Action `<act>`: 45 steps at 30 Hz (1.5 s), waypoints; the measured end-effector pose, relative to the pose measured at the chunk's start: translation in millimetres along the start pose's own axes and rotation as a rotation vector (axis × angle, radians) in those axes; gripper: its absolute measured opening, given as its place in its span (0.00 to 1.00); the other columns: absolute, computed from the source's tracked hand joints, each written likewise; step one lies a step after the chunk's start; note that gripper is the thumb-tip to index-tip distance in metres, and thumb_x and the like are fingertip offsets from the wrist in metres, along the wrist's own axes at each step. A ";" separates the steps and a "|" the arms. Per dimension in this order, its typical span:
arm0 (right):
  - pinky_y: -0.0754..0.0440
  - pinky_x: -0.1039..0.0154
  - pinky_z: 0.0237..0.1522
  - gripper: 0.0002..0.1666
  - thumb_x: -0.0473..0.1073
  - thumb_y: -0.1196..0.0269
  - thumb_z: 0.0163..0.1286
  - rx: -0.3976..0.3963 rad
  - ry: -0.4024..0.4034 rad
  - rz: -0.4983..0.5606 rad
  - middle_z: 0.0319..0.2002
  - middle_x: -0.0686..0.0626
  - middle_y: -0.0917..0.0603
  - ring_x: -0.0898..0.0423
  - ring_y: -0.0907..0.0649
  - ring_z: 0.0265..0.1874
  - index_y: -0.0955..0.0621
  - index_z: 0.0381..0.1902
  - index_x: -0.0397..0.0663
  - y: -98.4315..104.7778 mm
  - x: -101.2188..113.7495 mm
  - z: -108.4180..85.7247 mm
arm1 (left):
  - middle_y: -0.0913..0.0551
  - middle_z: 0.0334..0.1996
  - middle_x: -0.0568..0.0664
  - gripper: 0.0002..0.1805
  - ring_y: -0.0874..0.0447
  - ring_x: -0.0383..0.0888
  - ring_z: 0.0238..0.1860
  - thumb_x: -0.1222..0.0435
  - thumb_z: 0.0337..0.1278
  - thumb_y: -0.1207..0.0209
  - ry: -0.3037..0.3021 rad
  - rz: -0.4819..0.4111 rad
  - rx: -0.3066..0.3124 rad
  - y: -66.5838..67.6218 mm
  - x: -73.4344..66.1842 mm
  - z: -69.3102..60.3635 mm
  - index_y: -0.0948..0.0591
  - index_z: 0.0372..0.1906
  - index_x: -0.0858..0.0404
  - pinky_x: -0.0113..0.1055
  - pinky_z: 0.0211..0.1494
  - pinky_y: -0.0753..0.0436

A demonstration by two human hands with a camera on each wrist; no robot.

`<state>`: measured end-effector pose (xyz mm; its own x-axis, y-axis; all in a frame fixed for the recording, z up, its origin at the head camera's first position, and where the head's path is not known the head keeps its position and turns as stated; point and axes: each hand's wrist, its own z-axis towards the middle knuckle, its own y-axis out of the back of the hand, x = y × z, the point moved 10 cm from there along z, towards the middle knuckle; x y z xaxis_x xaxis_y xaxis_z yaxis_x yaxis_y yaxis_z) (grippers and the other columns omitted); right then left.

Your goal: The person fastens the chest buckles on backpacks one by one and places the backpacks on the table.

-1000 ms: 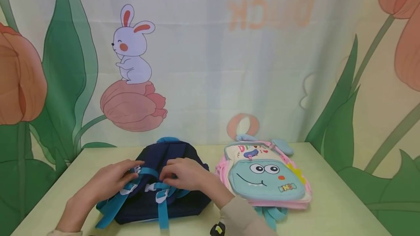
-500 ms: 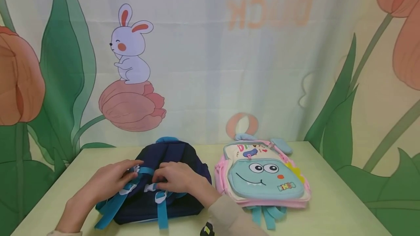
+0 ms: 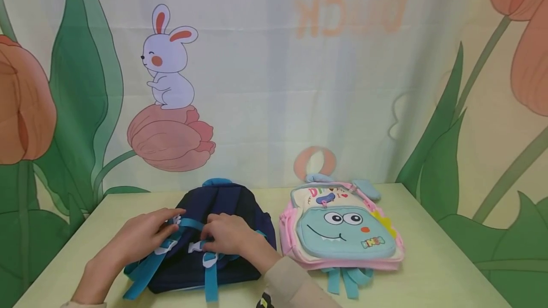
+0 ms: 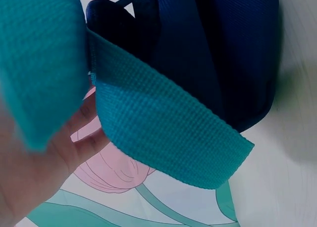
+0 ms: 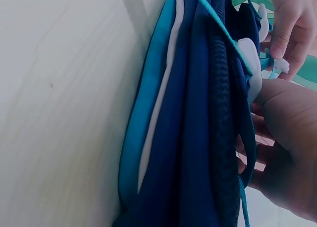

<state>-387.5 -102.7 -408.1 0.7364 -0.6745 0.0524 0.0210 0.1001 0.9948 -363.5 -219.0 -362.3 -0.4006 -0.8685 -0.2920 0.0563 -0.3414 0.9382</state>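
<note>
A navy bag (image 3: 184, 272) lies on the pale table (image 3: 428, 270), strap side up, its blue handle (image 3: 217, 182) toward the backdrop (image 3: 257, 84). The left hand (image 3: 145, 234) is over the bag's left side, thumb and forefinger nearly together on a white clip (image 3: 177, 219) that they partly cover. The right hand (image 3: 227, 234) is over the middle — fingers bent, pinching a short teal strap (image 3: 207, 240) right behind a second white clip, the middle clip (image 3: 195, 247). The two hands are near each other but apart.

Below them, two wide teal straps run through white sliders: the left strap (image 3: 143, 277) slants past the bag's side, and the middle strap (image 3: 211, 282) hangs toward the near edge. The left wrist view shows fingers behind a loose teal end; their tips are hidden there.

Just beside the navy bag, on the right, lies a pink bag (image 3: 348, 236), its smiling face up and teal straps poking out at the near end. The backdrop carries a white rabbit (image 3: 171, 65) on a tulip — more tulips stand at both sides. A beige sleeve (image 3: 295, 284) covers the right forearm.
</note>
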 end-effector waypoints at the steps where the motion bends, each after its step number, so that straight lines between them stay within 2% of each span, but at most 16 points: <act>1: 0.29 0.74 0.31 0.11 0.58 0.34 0.66 0.001 -0.007 0.004 0.38 0.61 0.21 0.66 0.26 0.32 0.13 0.44 0.68 0.3 -0.2 -0.2 | 0.16 0.55 0.55 0.23 0.15 0.52 0.52 0.59 0.67 0.41 0.001 0.000 0.000 0.2 -0.1 0.2 0.23 0.65 0.58 0.55 0.53 0.18; 6: 0.30 0.74 0.29 0.10 0.58 0.35 0.66 -0.018 -0.022 0.004 0.37 0.63 0.22 0.67 0.26 0.30 0.13 0.42 0.68 3.5 -2.7 -2.5 | 0.16 0.55 0.55 0.23 0.15 0.49 0.49 0.58 0.67 0.40 0.009 0.000 0.009 1.1 -1.7 0.9 0.23 0.65 0.58 0.54 0.52 0.17; 9: 0.30 0.74 0.28 0.10 0.58 0.34 0.65 -0.052 -0.018 0.007 0.36 0.63 0.22 0.68 0.25 0.30 0.13 0.41 0.68 7.8 -3.9 -5.9 | 0.14 0.51 0.52 0.23 0.18 0.42 0.40 0.58 0.66 0.40 0.025 0.003 0.019 0.7 -1.0 1.4 0.22 0.64 0.58 0.47 0.46 0.17; 13: 0.30 0.75 0.28 0.10 0.57 0.34 0.64 -0.092 -0.019 0.051 0.35 0.64 0.22 0.69 0.25 0.30 0.13 0.41 0.67 13.9 -6.2 -12.1 | 0.14 0.44 0.47 0.24 0.25 0.38 0.33 0.57 0.64 0.38 0.051 0.013 0.030 -0.6 1.1 1.9 0.22 0.64 0.58 0.38 0.38 0.22; 16: 0.30 0.76 0.29 0.10 0.56 0.35 0.65 -0.115 -0.026 0.086 0.35 0.64 0.21 0.69 0.25 0.30 0.13 0.41 0.65 17.9 -9.9 -17.1 | 0.15 0.38 0.44 0.25 0.25 0.38 0.32 0.56 0.64 0.38 0.054 0.012 0.037 -1.5 1.1 2.6 0.22 0.64 0.58 0.36 0.35 0.23; 23: 0.27 0.78 0.34 0.11 0.54 0.36 0.66 -0.169 -0.029 0.154 0.38 0.63 0.17 0.70 0.23 0.32 0.13 0.43 0.62 21.2 -19.6 -29.7 | 0.15 0.39 0.42 0.23 0.25 0.36 0.32 0.56 0.61 0.36 0.063 0.048 0.013 2.4 2.8 0.5 0.19 0.61 0.56 0.34 0.31 0.27; 31: 0.24 0.77 0.41 0.10 0.53 0.35 0.67 -0.280 -0.032 0.200 0.38 0.62 0.16 0.70 0.20 0.35 0.14 0.44 0.60 31.6 -30.6 -46.2 | 0.26 0.25 0.39 0.23 0.31 0.36 0.26 0.55 0.60 0.35 0.043 0.066 0.037 -5.4 -5.6 4.6 0.18 0.59 0.56 0.32 0.28 0.31; 37: 0.24 0.76 0.40 0.10 0.52 0.35 0.67 -0.344 -0.033 0.225 0.37 0.62 0.16 0.70 0.20 0.35 0.15 0.44 0.60 36.8 -36.3 -58.2 | 0.22 0.27 0.39 0.24 0.28 0.37 0.29 0.54 0.60 0.35 0.073 0.045 0.055 -9.7 -3.1 6.2 0.20 0.60 0.56 0.35 0.32 0.27; 41: 0.24 0.76 0.39 0.10 0.52 0.35 0.68 -0.362 -0.042 0.255 0.38 0.62 0.16 0.69 0.20 0.35 0.15 0.44 0.59 36.4 -39.5 -63.2 | 0.19 0.30 0.38 0.21 0.25 0.35 0.31 0.53 0.59 0.34 0.067 0.041 0.045 -10.1 -6.1 8.3 0.18 0.56 0.55 0.36 0.35 0.23; 45: 0.24 0.76 0.40 0.10 0.52 0.36 0.69 -0.357 -0.046 0.259 0.38 0.61 0.16 0.69 0.20 0.35 0.15 0.45 0.58 33.5 -38.9 -64.9 | 0.20 0.28 0.37 0.19 0.27 0.35 0.29 0.54 0.59 0.34 0.049 0.045 0.035 -10.8 -11.6 8.3 0.17 0.55 0.53 0.34 0.33 0.26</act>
<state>-371.6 -25.6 -382.5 0.7172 -0.6250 0.3082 0.0774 0.5109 0.8561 -367.0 -202.2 -367.6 -0.3528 -0.8996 -0.2576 0.0407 -0.2898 0.9562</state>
